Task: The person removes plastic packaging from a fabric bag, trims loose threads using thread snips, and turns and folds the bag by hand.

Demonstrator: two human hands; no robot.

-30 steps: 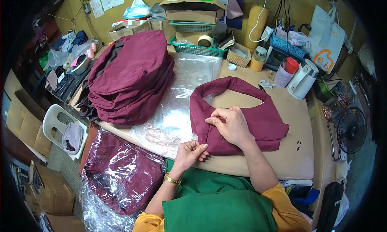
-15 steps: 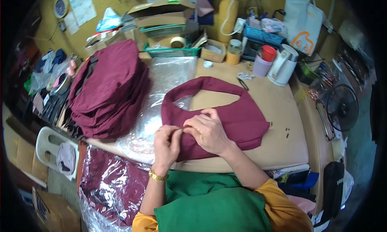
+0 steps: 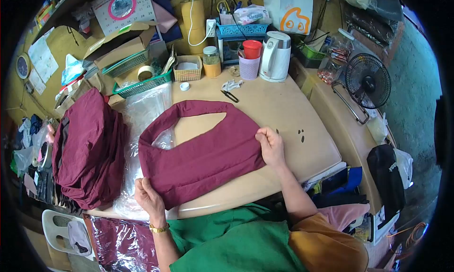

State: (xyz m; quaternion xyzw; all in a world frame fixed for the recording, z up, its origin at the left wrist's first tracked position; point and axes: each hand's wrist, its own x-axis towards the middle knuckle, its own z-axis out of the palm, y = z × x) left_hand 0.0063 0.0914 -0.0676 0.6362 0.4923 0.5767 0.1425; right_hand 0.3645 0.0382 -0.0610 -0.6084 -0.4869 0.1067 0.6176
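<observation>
A maroon cloth bag (image 3: 203, 161) with a wide curved strap lies flat on the tan table, its strap toward the back. My left hand (image 3: 149, 195) is closed on the bag's lower left corner, a gold watch on that wrist. At the bag's right edge my right hand (image 3: 271, 146) pinches the cloth between thumb and fingers. Clear plastic sheets (image 3: 135, 149) lie partly under the bag's left side. Behind the strap rests a small black thread snipper (image 3: 230, 96).
A pile of maroon bags (image 3: 90, 149) stands at the left. Along the back are green baskets (image 3: 142, 85), a jar (image 3: 211, 62), a purple cup (image 3: 249, 67) and a white kettle (image 3: 275, 57). A black fan (image 3: 368, 81) stands at the right.
My hands have moved apart, from close together at the bag's left part to its opposite sides. The bag now lies turned, and the head view has swung to the right.
</observation>
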